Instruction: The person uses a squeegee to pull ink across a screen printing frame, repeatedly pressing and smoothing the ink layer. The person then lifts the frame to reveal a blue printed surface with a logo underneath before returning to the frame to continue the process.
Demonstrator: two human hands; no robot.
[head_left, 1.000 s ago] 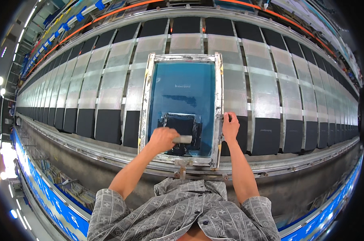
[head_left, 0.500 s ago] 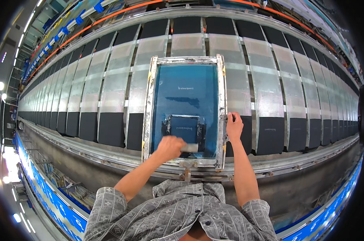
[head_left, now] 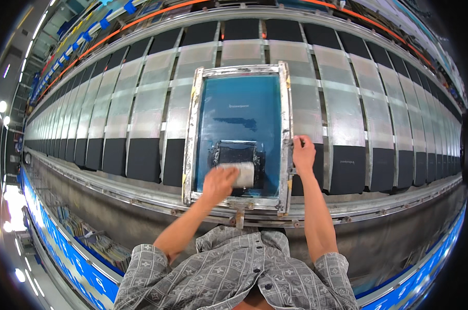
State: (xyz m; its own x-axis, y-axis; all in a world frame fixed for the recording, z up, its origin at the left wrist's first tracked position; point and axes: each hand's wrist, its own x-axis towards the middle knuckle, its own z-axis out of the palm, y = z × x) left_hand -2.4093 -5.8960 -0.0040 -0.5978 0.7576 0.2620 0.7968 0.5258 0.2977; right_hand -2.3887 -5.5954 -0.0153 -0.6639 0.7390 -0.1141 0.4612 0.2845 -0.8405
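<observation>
A screen printing frame [head_left: 191, 129] with battered metal sides and blue mesh [head_left: 239, 93] lies in front of me. My left hand [head_left: 219, 184] is closed around a pale, flat-bladed squeegee [head_left: 245, 175], which rests over the lower part of the mesh. Wet black ink [head_left: 237, 153] covers a squarish patch just beyond the blade and runs down its sides. On the frame's right side, my right hand [head_left: 303, 154] grips the edge with curled fingers. Its fingertips are partly hidden against the metal.
A long row of sloped pallets [head_left: 342, 103] runs left and right, with black fabric pieces [head_left: 348, 166] along their near ends. A metal rail [head_left: 151, 199] passes along the near side. Blue-fronted racks [head_left: 97, 266] stand at lower left.
The squeegee has moved a little away from me in my left hand, and its blade has tilted. Black ink now covers the patch that showed blue before. My right hand stays on the frame.
</observation>
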